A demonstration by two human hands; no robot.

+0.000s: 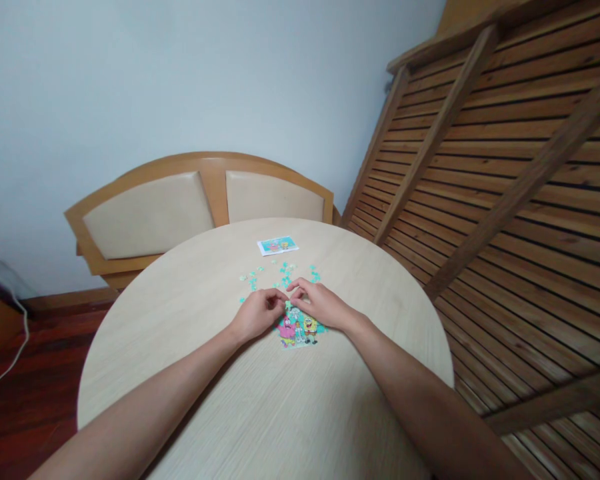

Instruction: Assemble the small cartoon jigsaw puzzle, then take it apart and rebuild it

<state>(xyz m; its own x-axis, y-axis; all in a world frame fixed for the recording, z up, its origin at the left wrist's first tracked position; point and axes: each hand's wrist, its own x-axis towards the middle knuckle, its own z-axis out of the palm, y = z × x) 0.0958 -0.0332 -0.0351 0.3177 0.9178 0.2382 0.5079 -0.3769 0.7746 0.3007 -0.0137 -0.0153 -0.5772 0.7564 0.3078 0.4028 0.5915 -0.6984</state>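
Note:
A partly joined jigsaw puzzle (pixel 297 337) with cartoon figures, one pink, one yellow and a pale one between them, lies flat on the table. My left hand (pixel 263 312) is at its upper left, thumb and forefinger pinched at a small green jigsaw piece (pixel 288 305) on the puzzle's top edge. From the other side my right hand (pixel 321 303) rests over the puzzle's upper right, its forefinger and thumb apart near that same piece. Part of the puzzle is hidden beneath the right hand. Loose turquoise jigsaw pieces (pixel 285 272) lie scattered just beyond both hands.
A picture card (pixel 278 246) with similar figures lies farther back on the round wooden table (pixel 190 320). Behind the table stands a padded headboard (pixel 150 213) against the wall. A slatted wooden frame (pixel 480 153) leans along the right side.

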